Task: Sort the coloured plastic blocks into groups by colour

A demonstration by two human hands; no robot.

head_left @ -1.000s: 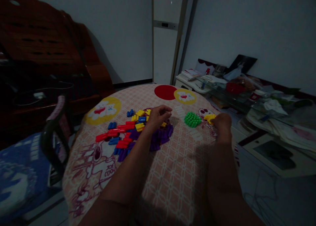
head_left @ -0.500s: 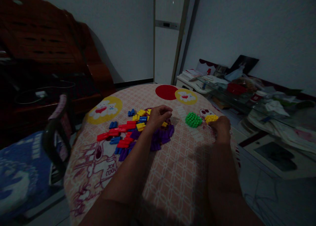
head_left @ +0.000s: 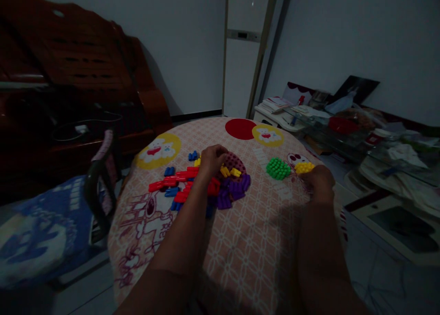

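My left hand (head_left: 213, 160) reaches over a spread of plastic building blocks, its fingers bent and drawn together; whatever is between them is hidden. Beneath and around it lie red blocks (head_left: 178, 176), blue blocks (head_left: 172, 192), yellow blocks (head_left: 235, 173) and purple blocks (head_left: 224, 199). On the right side of the table, my right hand (head_left: 319, 179) closes its fingers on the near right edge of a yellow block cluster (head_left: 304, 168). Just left of that sits a green block cluster (head_left: 278, 168), apart from both hands.
A patterned cloth covers the round table (head_left: 250, 237). To the left are a chair with a blue cushion (head_left: 51, 232) and a wooden bench (head_left: 85, 53). A cluttered glass-topped cabinet (head_left: 343, 136) runs along the right wall. A tall white unit (head_left: 242, 72) stands behind.
My left hand has shifted left over the blocks and its fingers have curled in, uncovering more yellow pieces. My right hand stays at the yellow cluster. The view has turned slightly left.
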